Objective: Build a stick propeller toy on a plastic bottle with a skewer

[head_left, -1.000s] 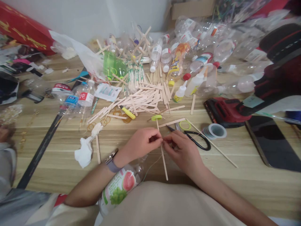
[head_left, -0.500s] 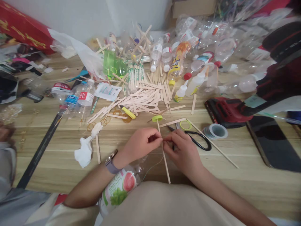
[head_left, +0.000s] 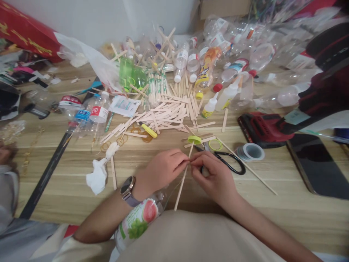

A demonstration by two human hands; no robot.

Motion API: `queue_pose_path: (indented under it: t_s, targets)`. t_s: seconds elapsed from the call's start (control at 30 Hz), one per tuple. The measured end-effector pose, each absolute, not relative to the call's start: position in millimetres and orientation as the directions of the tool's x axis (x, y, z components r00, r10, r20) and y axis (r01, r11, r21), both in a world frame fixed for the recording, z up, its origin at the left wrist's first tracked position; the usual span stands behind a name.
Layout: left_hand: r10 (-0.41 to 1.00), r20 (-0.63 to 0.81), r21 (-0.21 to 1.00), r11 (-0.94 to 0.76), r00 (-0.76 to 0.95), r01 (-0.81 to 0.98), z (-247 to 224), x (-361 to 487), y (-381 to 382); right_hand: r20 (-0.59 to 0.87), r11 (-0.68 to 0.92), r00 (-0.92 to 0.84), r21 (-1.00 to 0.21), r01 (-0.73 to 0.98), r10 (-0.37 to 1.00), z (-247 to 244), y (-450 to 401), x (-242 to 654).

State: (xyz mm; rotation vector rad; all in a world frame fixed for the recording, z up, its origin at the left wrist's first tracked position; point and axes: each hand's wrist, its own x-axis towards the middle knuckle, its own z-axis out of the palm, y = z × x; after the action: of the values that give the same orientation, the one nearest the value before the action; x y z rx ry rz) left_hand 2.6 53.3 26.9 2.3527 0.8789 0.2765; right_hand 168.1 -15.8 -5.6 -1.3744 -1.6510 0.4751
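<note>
My left hand (head_left: 160, 170), with a watch on its wrist, and my right hand (head_left: 214, 175) meet fingertip to fingertip. Both are closed in a pinch on a thin wooden stick (head_left: 180, 189). At the stick's far end sits a yellow-green bottle cap (head_left: 194, 139). A fine thread (head_left: 172, 192) hangs from near my fingers toward the lower left; its upper end is hidden. Behind my right hand lie black-handled scissors (head_left: 233, 163). Under my left forearm is a clear bottle with a watermelon label (head_left: 139, 218).
Flat craft sticks (head_left: 166, 114) lie heaped ahead, beside a yellow-handled cutter (head_left: 149, 130). On the right are a thread spool (head_left: 250, 151), a red power tool (head_left: 263, 129) and a phone (head_left: 319, 163). Plastic bottles (head_left: 240, 54) crowd the back. Another person's hand (head_left: 4, 155) shows at far left.
The stick has swung round: its capped end moved right and its near end moved left. My left wrist has turned, showing the watch face. My fingertips stayed together.
</note>
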Motion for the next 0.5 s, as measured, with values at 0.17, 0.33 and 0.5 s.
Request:
queue_pose_path:
  t_s: [0.17, 0.33, 0.5]
  targets:
    - [0.659, 0.002, 0.641, -0.578, 0.752, 0.505, 28.6, 2.8, 51.7, 0.325, 0.26, 0.057, -0.837, 0.481, 0.944, -3.8, -15.2, 167.7]
    - [0.684, -0.201, 0.862, -0.216, 0.701, 0.458, 29.4, 5.5, 55.7, 0.331, 0.265, 0.041, -0.819, 0.508, 0.943, -3.4, -14.7, 168.0]
    - [0.59, -0.396, 0.915, 0.195, 0.703, 0.352, 18.4, 6.6, 61.7, 0.392, 0.307, 0.017, -0.745, 0.592, 0.92, -6.9, -14.9, 169.4]
